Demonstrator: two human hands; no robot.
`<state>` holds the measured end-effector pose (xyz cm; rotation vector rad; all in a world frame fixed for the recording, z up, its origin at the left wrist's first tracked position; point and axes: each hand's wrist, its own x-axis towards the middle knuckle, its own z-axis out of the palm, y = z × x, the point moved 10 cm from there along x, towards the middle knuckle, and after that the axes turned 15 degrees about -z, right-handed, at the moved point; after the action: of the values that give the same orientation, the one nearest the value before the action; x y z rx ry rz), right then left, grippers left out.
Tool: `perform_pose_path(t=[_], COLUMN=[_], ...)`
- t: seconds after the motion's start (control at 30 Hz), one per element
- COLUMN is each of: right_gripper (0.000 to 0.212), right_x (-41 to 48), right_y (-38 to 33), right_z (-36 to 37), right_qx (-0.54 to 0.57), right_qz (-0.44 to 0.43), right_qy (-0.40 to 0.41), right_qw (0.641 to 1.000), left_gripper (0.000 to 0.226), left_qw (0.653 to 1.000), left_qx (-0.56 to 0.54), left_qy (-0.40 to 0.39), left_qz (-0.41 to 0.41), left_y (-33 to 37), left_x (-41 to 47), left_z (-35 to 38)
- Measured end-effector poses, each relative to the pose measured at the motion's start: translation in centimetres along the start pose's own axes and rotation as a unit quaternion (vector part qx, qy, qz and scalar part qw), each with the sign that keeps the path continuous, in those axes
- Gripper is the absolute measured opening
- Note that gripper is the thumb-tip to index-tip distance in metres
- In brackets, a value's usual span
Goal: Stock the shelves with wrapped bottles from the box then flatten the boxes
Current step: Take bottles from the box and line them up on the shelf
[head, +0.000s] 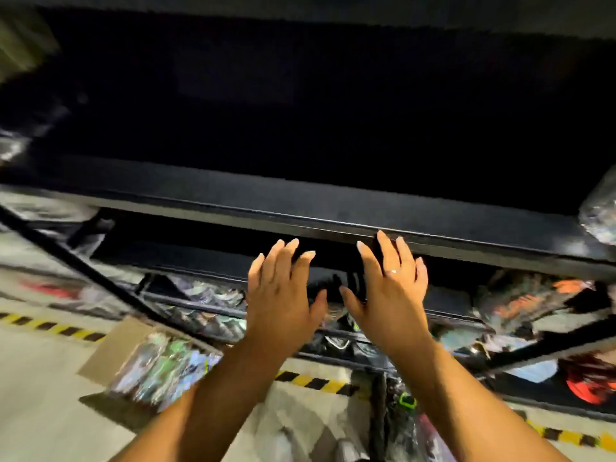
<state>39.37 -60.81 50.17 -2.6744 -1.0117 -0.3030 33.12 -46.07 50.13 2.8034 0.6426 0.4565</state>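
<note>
Head view: both hands are raised side by side in front of the dark shelf [300, 225], with their backs toward the camera. The left hand [280, 295] and the right hand [390, 291] each have straight, spread fingers, and neither holds anything. The right fingertips reach up to about the shelf's front edge, but the blur hides whether they touch it. The box [110, 345] stands open on the floor [40, 378] at lower left, well apart from the hands, with wrapped bottles [156, 368] showing inside it. One wrapped bundle [600, 215] sits at the far right end of the upper shelf, and the rest of that shelf is too dark to read. More wrapped goods [520, 301] crowd the lower shelves. The stocking looks partly done: bottles remain in the box, so more of them have to go up, and the box is not yet flattened.
</note>
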Motion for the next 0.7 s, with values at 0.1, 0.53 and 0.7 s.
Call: perform_pose_path(t=[0.1,0.53,0.7], right_gripper=[0.069,0.070,0.074], right_x=[1.1,-1.5,-2.8], right_y=[-4.9,-24.0,-31.4], right_z=[2.2,10.4,13.4], right_qx=[0.008,0.100,0.096], right_qz=[-0.096,-0.321,-0.364], right_qy=[-0.025,-0.143,-0.162], right_qw=[0.995,0.931,0.912], left_gripper=[0.062,0.073,0.069], left_qw=[0.996,0.927,0.911], left_qx=[0.001,0.083,0.086], left_qy=[0.000,-0.027,-0.004], left_qz=[-0.090,-0.365,-0.404], left_y=[-4.7,-21.9,-28.4], left_x=[-2.6,-17.4,-21.6], left_z=[-1.1,-4.3,-6.5])
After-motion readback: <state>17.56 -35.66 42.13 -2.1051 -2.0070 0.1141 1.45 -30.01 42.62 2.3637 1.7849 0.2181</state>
